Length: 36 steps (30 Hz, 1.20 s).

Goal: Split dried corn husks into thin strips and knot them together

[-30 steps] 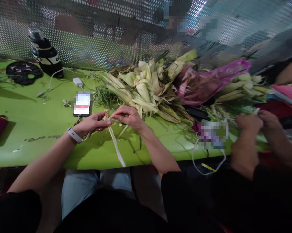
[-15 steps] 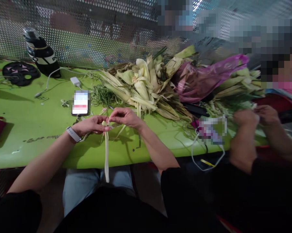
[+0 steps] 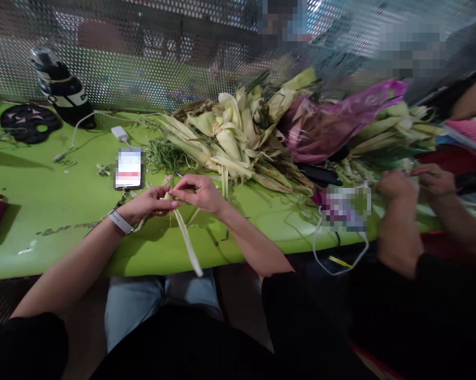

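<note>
My left hand, with a white watch band at the wrist, is closed on a small pale bundle of corn husk. Fingertips of my right hand pinch at the same bundle from the right, touching the left fingers. A long pale husk strip hangs from between the hands, slanting down to the right past the table edge. Just behind my hands lie a phone and a tangle of green strands. The exact spot that the right fingers grip is partly hidden.
A heap of corn husks and a pink plastic bag lie at the back of the green table. A black bottle stands at back left. To the right, a co-worker's hands are close together. A patterned pouch lies between us.
The hanging husk strip has swung from nearly vertical to a slant toward the right. My right hand has shifted slightly left, closer against the left fingers.
</note>
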Available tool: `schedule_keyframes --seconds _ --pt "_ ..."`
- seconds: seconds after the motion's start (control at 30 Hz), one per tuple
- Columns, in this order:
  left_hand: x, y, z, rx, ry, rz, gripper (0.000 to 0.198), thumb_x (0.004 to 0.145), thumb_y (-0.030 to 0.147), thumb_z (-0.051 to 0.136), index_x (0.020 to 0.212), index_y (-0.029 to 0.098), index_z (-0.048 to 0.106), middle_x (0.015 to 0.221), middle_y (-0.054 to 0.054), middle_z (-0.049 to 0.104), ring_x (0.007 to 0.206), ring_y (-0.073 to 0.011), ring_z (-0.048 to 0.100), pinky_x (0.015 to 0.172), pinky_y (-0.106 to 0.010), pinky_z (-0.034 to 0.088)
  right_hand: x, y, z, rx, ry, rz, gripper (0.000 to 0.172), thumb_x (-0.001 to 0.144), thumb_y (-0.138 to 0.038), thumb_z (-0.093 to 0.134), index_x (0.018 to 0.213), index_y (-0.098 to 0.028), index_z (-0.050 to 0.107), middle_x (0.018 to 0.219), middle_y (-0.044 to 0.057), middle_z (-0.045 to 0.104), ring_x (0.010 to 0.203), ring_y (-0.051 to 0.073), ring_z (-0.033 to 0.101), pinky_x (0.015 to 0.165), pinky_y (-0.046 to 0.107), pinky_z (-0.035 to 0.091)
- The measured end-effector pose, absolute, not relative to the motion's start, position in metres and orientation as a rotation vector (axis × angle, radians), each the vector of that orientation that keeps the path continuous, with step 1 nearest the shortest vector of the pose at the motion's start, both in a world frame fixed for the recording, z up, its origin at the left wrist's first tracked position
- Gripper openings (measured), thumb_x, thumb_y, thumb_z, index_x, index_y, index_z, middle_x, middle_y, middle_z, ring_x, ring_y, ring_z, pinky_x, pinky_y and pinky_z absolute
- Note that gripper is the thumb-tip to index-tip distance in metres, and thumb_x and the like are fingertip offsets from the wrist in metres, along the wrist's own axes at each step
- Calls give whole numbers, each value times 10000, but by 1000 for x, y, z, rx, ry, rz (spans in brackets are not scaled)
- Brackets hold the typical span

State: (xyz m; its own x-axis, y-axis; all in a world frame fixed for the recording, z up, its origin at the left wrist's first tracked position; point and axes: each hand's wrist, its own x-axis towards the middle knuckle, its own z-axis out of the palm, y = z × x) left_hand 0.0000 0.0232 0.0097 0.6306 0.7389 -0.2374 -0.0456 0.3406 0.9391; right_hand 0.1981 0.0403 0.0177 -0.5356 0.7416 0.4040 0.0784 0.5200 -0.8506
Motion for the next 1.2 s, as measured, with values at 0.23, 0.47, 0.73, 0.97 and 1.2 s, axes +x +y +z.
schedule_keyframes --seconds 0.23,0.47,0.73,0.97,1.2 --pt "1 25 10 1133 792 730 281 758 234 791 929 148 586 695 15 578 478 -24 415 425 -157 298 206 50 18 -696 -1986 939 164 891 -330 659 999 -225 726 914 31 691 821 141 616 754 316 519" --pt "3 23 12 1222 899 715 283 725 187 796 890 145 569 722 10 599 518 -35 460 468 -162 361 199 47 13 -733 -2057 869 51 846 -248 718 834 -199 716 862 29 673 827 154 603 799 355 517" --pt "5 21 11 1221 890 754 308 750 183 768 966 155 551 837 3 603 625 -59 546 551 -188 437 195 45 12 -848 -1980 973 147 833 -325 730 894 -197 693 900 30 696 845 152 624 819 353 512" --pt "3 22 8 1101 805 847 366 766 213 774 969 189 470 769 16 635 615 -71 580 568 -192 440 196 45 13 -881 -1854 1044 272 873 -448 652 869 -176 634 841 20 663 778 135 606 749 302 506" --pt "3 25 5 1146 885 957 390 755 226 778 1000 185 477 825 -21 689 656 -92 623 587 -198 454 203 48 21 -925 -1788 631 192 915 -386 597 862 -203 620 922 49 612 866 169 582 828 351 505"
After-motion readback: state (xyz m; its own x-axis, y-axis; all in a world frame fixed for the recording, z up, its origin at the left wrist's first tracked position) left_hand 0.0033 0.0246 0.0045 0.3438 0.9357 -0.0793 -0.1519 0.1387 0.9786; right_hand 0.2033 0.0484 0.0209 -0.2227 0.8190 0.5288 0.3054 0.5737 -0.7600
